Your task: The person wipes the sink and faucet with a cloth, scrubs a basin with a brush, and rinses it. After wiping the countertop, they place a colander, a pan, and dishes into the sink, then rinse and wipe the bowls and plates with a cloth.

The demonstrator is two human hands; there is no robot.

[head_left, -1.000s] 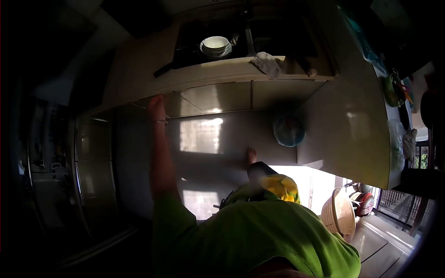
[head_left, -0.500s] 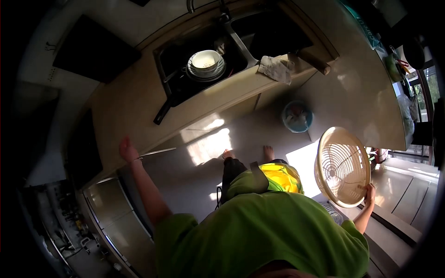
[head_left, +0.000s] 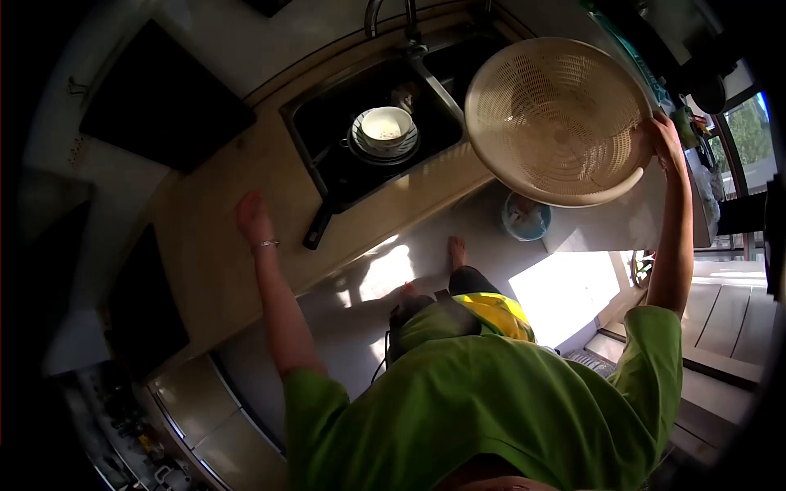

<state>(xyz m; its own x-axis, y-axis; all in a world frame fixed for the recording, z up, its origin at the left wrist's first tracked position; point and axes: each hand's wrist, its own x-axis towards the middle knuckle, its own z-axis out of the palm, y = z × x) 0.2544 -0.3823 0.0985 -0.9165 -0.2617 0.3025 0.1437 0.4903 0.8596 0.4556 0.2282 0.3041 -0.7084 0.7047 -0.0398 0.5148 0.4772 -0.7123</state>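
Note:
A large beige plastic colander (head_left: 565, 123) is raised over the right part of the sink and counter, its open side facing up. My right hand (head_left: 665, 141) grips its right rim. Over the wooden counter (head_left: 286, 164), left of the sink, is my left hand (head_left: 255, 217), with a bracelet at the wrist; its fingers look blurred and bunched, and nothing shows in them. In the left basin of the sink (head_left: 344, 94) a white bowl (head_left: 386, 125) rests on stacked striped dishes (head_left: 401, 150). A pan's black handle (head_left: 318, 226) sticks out over the sink's front edge.
A faucet (head_left: 411, 24) stands behind the sink. A blue bucket (head_left: 526, 219) is on the floor below the colander. At the upper left is a dark rectangular panel (head_left: 164, 98). A window (head_left: 747, 135) and a clear plastic bag (head_left: 706, 192) are at the right.
My right hand has lifted the colander from low on the right up to the sink's height and over the counter. My left hand has moved slightly up and right. The view has shifted.

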